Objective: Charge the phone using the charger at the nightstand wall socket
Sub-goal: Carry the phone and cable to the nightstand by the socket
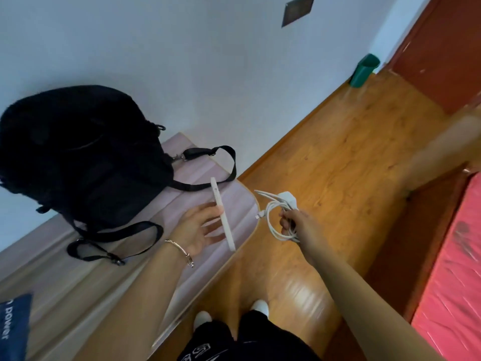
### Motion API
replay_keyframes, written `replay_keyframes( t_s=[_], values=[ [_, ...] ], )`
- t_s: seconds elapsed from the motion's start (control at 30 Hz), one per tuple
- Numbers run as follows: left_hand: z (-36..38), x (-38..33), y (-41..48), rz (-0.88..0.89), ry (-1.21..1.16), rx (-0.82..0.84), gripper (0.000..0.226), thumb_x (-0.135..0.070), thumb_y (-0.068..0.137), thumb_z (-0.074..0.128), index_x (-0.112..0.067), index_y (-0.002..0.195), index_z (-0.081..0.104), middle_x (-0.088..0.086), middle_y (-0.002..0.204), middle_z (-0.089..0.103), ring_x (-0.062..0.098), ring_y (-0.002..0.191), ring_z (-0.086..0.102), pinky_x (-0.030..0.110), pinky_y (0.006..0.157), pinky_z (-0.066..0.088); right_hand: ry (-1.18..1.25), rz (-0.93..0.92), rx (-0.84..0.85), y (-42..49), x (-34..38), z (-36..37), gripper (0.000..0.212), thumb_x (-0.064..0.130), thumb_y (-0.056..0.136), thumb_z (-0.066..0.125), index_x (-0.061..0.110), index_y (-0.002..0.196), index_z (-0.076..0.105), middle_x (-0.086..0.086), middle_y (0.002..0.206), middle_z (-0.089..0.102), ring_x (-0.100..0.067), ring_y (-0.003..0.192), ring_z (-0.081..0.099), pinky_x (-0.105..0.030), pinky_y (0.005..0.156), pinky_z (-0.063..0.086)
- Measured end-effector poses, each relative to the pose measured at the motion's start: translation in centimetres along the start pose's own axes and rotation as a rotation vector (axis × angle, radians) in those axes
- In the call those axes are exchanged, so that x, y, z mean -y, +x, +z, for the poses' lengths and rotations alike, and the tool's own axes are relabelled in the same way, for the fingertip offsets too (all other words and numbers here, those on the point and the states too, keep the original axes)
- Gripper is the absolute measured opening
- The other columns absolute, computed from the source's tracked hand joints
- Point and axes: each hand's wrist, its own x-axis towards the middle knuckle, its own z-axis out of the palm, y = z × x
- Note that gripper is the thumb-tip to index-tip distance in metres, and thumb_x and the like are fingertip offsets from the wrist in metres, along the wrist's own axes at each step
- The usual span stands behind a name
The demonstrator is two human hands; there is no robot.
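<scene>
My left hand (199, 229) holds a white phone (221, 213) edge-on above the corner of a pale mauve table (231, 194), thumb on one side and fingers on the other. A thin bracelet sits on that wrist. My right hand (294, 222) grips a coiled white charger cable (274, 217) with its white plug block (286, 198) at the top, held over the wooden floor just right of the table corner. The cable's small connector end sticks out to the left of the coil. No wall socket or nightstand is visible.
A black backpack (83, 157) with loose straps stands on the table against the white wall. A blue bag (13, 327) lies at the lower left. A green bin (363, 70) sits by the red-brown door. A red bed (453, 269) is at right. Wooden floor (338, 157) lies between.
</scene>
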Motion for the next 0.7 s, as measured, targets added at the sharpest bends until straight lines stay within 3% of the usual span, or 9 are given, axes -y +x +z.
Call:
replay_keyframes(
  t_s=[0.13,0.27,0.4,0.5,0.6,0.7],
  values=[
    [5.9,0.5,1.7,-0.03,0.093,0.023,0.025,-0.017,0.056,0.076,-0.01,0.077,0.064,0.005,0.075,0.066,0.025,0.083,0.061,0.04,0.062,0.055,0.019,0.009,-0.014,0.5,0.4,-5.1,0.019,0.013,0.089,0.047,0.01,0.076,0.061,0.004,0.05,0.051,-0.011,0.044,0.044,-0.025,0.047,0.036],
    [11.5,0.9,3.8,-0.076,0.174,0.036,0.038,-0.011,0.071,0.072,-0.002,0.106,0.059,0.015,0.097,0.062,0.03,0.096,0.06,0.041,0.062,0.057,0.076,-0.007,-0.066,0.9,1.0,-9.5,0.021,0.013,0.089,0.046,0.009,0.076,0.061,0.003,0.049,0.051,-0.012,0.045,0.044,-0.026,0.047,0.036],
    [16.9,1.0,6.2,-0.141,0.196,0.119,0.075,-0.016,0.057,0.075,-0.007,0.125,0.044,0.015,0.105,0.055,0.03,0.099,0.055,0.043,0.068,0.054,0.191,-0.001,-0.151,1.6,1.4,-13.9,0.019,0.012,0.089,0.047,0.007,0.079,0.061,0.001,0.05,0.052,-0.012,0.044,0.045,-0.024,0.044,0.041],
    [20.9,0.9,8.6,-0.184,0.256,0.207,0.087,-0.023,0.052,0.077,-0.011,0.129,0.039,0.016,0.115,0.054,0.031,0.105,0.054,0.042,0.069,0.054,0.248,0.006,-0.238,2.5,1.6,-17.2,0.02,0.012,0.087,0.048,0.008,0.075,0.064,0.0,0.049,0.052,-0.012,0.045,0.045,-0.024,0.047,0.039],
    [25.1,1.0,11.7,-0.231,0.279,0.301,0.087,-0.024,0.054,0.078,-0.014,0.13,0.037,0.017,0.122,0.054,0.031,0.109,0.054,0.043,0.073,0.053,0.273,0.0,-0.312,3.7,2.2,-20.7,0.025,0.01,0.084,0.048,0.013,0.067,0.065,0.001,0.048,0.053,-0.013,0.047,0.044,-0.028,0.052,0.033],
    [29.8,1.2,15.4,-0.258,0.346,0.384,0.063,-0.022,0.059,0.074,-0.017,0.117,0.049,0.011,0.11,0.058,0.028,0.104,0.057,0.043,0.073,0.052,0.294,-0.007,-0.386,5.6,3.4,-24.6,0.028,0.008,0.084,0.048,0.014,0.062,0.064,0.001,0.047,0.052,-0.014,0.048,0.042,-0.029,0.054,0.032]
  ],
)
